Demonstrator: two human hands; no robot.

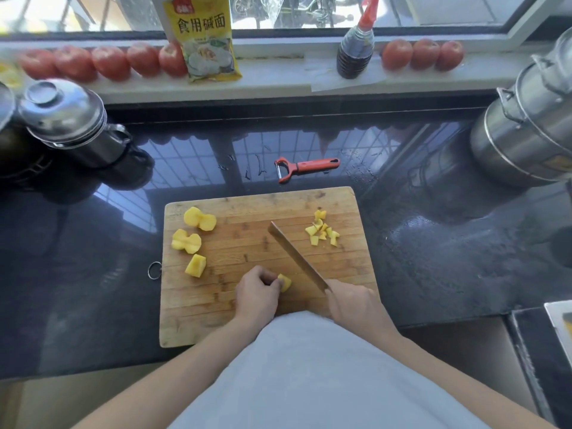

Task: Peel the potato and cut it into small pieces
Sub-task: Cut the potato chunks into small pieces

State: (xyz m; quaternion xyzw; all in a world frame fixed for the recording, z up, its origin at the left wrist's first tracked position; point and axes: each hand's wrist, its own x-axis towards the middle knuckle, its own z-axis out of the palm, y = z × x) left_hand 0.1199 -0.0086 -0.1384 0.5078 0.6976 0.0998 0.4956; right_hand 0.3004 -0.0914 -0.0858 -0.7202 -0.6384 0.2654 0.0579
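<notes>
The left hand (257,292) is curling its fingers round a peeled potato chunk (284,282), pinning it against the wooden cutting board (247,320); the chunk is poking out just past the fingertips, on the side toward the knife. The right hand (353,305) is wrapping its fingers round the handle of the knife (297,258), whose blade is running away from that hand on a diagonal, up and to the left, passing just beside the held chunk but apart from it, as far as can be told. The coming cut seems to turn on this: the chunk is lying between the two hands, close to the heel of the blade, so the right hand would only need to swing the edge a little toward the left fingertips and press down. Beyond the left fingers, toward the board's far left side, three larger potato pieces (188,241) are waiting uncut, and beyond the blade's tip a heap of small diced bits (322,232) is already lying. A red peeler (305,167) is resting on the dark counter, well past the board.
</notes>
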